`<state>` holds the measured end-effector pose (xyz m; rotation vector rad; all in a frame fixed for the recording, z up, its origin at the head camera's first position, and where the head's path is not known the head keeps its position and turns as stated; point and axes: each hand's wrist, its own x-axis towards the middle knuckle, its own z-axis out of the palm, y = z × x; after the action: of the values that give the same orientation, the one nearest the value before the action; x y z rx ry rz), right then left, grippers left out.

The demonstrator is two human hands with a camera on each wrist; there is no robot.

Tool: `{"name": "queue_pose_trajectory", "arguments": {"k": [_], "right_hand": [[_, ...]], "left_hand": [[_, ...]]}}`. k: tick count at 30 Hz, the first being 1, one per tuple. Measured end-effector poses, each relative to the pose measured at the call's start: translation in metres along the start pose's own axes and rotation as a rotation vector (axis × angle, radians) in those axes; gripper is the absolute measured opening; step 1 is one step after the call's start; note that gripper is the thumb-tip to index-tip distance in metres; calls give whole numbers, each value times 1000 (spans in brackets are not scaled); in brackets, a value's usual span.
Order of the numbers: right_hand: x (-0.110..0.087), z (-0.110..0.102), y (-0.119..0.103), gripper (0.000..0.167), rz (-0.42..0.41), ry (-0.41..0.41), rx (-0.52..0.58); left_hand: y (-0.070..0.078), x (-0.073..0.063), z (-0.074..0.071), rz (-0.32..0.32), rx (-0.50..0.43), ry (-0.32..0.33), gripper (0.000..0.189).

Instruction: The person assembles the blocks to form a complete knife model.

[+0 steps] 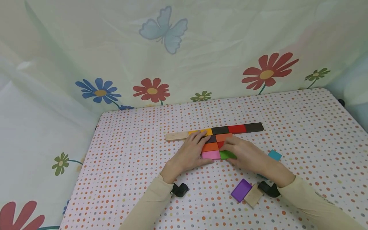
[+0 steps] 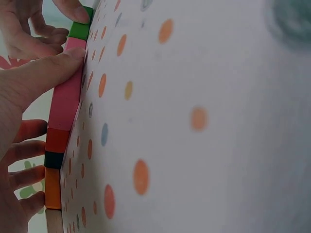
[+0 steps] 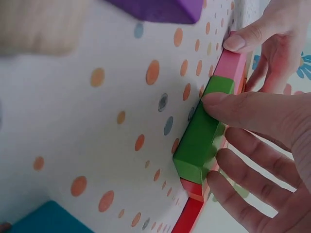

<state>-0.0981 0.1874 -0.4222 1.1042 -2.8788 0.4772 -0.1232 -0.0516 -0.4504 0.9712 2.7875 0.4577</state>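
Colored wooden blocks lie side by side on the dotted table. My right hand (image 1: 247, 154) pinches a green block (image 3: 197, 143), thumb on its near side and fingers beyond, at the right end of the nearest row. Beside it sits a pink block (image 1: 210, 155), whose near face my left thumb (image 2: 46, 80) touches. The other fingers of my left hand (image 1: 191, 154) extend along the blocks' left side, reaching the yellow block (image 1: 208, 131). Orange (image 1: 210, 147) and light orange (image 1: 224, 137) blocks lie behind; a red block (image 1: 220, 144) is partly hidden by my right fingers.
The long back row runs from a plain wood block (image 1: 176, 136) to a black block (image 1: 254, 127). Nearer me lie a purple block (image 1: 241, 190) and another wood block (image 1: 253, 195), touching. A teal block (image 1: 275, 155) lies beyond my right wrist. A flowered cloth (image 1: 224, 64) hangs behind.
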Motion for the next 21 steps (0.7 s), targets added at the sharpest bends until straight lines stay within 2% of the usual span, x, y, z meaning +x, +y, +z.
{"name": "queue_pose_trajectory", "arguments": {"k": [12, 21], "right_hand": [[0, -1, 0, 34, 4, -5, 21], [-10, -11, 5, 28, 25, 17, 80]], "left_hand": [[0, -1, -1, -5, 5, 9, 87], [2, -2, 1, -11, 0, 1, 85]]}}
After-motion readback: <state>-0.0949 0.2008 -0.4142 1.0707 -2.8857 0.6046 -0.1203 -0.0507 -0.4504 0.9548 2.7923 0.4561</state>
